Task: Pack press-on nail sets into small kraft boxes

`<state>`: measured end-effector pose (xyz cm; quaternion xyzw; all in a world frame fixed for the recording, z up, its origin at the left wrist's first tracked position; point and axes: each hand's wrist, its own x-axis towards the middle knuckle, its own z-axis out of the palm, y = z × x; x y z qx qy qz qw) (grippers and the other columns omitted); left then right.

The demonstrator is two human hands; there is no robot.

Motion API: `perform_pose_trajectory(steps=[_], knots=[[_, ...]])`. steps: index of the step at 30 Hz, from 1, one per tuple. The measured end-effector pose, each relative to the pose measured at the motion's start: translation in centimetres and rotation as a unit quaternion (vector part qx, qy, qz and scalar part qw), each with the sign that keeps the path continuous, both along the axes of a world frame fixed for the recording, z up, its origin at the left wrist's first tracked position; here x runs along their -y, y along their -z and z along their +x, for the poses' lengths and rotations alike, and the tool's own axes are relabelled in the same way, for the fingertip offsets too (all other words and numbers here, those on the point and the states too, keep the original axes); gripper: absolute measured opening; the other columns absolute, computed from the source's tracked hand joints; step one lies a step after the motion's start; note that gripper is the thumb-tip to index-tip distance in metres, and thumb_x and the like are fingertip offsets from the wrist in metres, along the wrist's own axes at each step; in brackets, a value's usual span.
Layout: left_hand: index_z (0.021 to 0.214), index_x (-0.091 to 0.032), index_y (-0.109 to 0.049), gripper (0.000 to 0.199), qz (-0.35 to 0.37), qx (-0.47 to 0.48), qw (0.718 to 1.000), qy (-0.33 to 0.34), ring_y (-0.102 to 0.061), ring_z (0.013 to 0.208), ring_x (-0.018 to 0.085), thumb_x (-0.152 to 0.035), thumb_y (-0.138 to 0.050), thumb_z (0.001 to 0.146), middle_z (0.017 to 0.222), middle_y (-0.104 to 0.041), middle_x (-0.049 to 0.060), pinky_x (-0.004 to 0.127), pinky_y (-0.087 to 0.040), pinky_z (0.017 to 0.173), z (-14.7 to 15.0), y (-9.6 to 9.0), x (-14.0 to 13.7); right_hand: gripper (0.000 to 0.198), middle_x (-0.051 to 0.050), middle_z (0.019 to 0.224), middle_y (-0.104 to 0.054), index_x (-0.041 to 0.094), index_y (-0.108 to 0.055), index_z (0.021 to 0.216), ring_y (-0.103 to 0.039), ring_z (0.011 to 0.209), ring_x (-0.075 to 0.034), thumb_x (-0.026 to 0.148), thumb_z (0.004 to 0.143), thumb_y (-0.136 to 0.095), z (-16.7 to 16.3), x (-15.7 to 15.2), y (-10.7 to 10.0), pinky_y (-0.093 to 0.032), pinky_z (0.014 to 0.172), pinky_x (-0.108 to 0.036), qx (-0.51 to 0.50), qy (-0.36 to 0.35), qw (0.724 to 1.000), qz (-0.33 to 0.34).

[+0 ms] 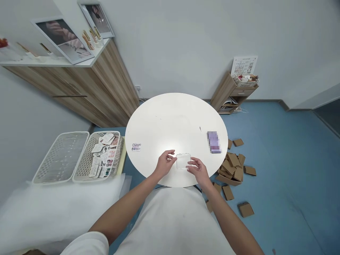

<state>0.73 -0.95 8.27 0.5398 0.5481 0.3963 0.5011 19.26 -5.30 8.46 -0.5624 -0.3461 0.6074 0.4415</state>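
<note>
A small clear plastic box (183,161) is between my two hands, over the near part of the white round table (170,117). At its left edge, my left hand (165,164) has the thumb and fingertips closed on the rim. My right hand (198,170) grips its right side, fingers bent over the edge. No contents show through the clear plastic. To the left on the tabletop lies a small card of purple press-on nails (136,147), apart from both hands. A purple pack (214,142), blurred out, lies near the right edge.
White baskets stand at left, one with clear cases (62,156), another with nail packets (102,156). Small brown cardboard boxes (232,168) are piled and scattered on the floor at right. A wooden cabinet (106,81) and a small shelf unit (225,90) stand behind.
</note>
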Motion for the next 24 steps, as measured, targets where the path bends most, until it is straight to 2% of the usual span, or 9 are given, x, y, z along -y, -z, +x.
perform_pose_trajectory(steps=[2,4,7,10,15,18,21,24], knots=[[0.106,-0.022,-0.054,0.037,0.034,-0.026,0.999,0.022,-0.056,0.073,0.012,-0.034,-0.057,0.071,0.099,-0.055,0.006,0.028,-0.045,0.066,-0.9,-0.2,0.4,0.047,-0.006,0.099,-0.057,0.024,-0.047,0.107,-0.062,0.081,-0.019,0.037,0.065,-0.064,0.1,0.6,0.2,-0.048,0.079,-0.043,0.001,0.026,1.0,0.001],[0.109,-0.024,-0.052,0.044,0.069,-0.071,0.992,0.075,-0.055,0.078,0.014,-0.033,-0.062,0.067,0.101,-0.054,0.006,0.03,-0.045,0.069,-1.8,-0.4,0.8,0.047,-0.005,0.1,-0.056,0.025,-0.046,0.108,-0.062,0.082,-0.019,0.037,0.066,-0.063,0.1,1.2,0.4,-0.048,0.079,-0.043,0.001,0.047,0.999,-0.001],[0.12,-0.028,-0.045,0.072,0.08,-0.121,0.978,0.153,-0.053,0.08,0.018,-0.033,-0.072,0.053,0.099,-0.055,0.005,0.032,-0.043,0.071,-2.3,-0.6,1.3,0.045,-0.006,0.102,-0.055,0.025,-0.044,0.107,-0.061,0.084,-0.019,0.039,0.067,-0.062,-0.2,1.7,0.4,-0.048,0.08,-0.042,-0.002,0.044,0.999,0.0],[0.128,-0.028,-0.035,0.089,0.072,-0.117,0.974,0.182,-0.052,0.075,0.016,-0.032,-0.075,0.049,0.094,-0.056,0.003,0.031,-0.043,0.07,-1.6,-0.5,1.3,0.043,-0.006,0.103,-0.054,0.025,-0.044,0.105,-0.061,0.085,-0.019,0.04,0.069,-0.061,-0.8,1.7,0.2,-0.048,0.081,-0.043,-0.007,0.02,1.0,0.014],[0.121,-0.026,-0.043,0.075,0.084,-0.088,0.978,0.169,-0.05,0.068,0.014,-0.031,-0.073,0.053,0.077,-0.054,-0.001,0.027,-0.042,0.067,-0.5,-1.0,0.4,0.041,-0.007,0.106,-0.052,0.026,-0.042,0.106,-0.06,0.086,-0.019,0.039,0.071,-0.058,-0.9,0.9,-0.1,-0.048,0.08,-0.043,0.018,-0.014,0.999,0.035],[0.118,-0.026,-0.046,0.074,0.079,-0.073,0.98,0.165,-0.05,0.067,0.013,-0.031,-0.074,0.05,0.073,-0.052,-0.002,0.027,-0.042,0.066,-0.7,-1.6,0.0,0.05,-0.008,0.122,-0.044,0.028,-0.04,0.112,-0.051,0.105,-0.021,0.036,0.068,-0.062,-0.1,0.2,-0.6,-0.044,0.088,-0.043,0.082,-0.055,0.992,0.082],[0.118,-0.025,-0.047,0.074,0.062,-0.05,0.982,0.168,-0.049,0.067,0.013,-0.032,-0.074,0.049,0.074,-0.052,-0.002,0.027,-0.042,0.067,-1.1,-1.9,-0.1,0.062,-0.006,0.136,-0.03,0.03,-0.037,0.12,-0.033,0.123,-0.022,0.033,0.064,-0.066,0.8,-0.8,-1.3,-0.036,0.096,-0.044,0.159,-0.133,0.965,0.161],[0.117,-0.025,-0.048,0.072,0.046,-0.03,0.984,0.169,-0.049,0.068,0.012,-0.032,-0.074,0.05,0.076,-0.052,-0.001,0.027,-0.042,0.068,-1.3,-1.9,-0.1,0.061,-0.006,0.138,-0.028,0.029,-0.041,0.119,-0.03,0.125,-0.024,0.034,0.064,-0.066,1.1,-1.9,-1.9,-0.034,0.097,-0.046,0.222,-0.22,0.928,0.204]])
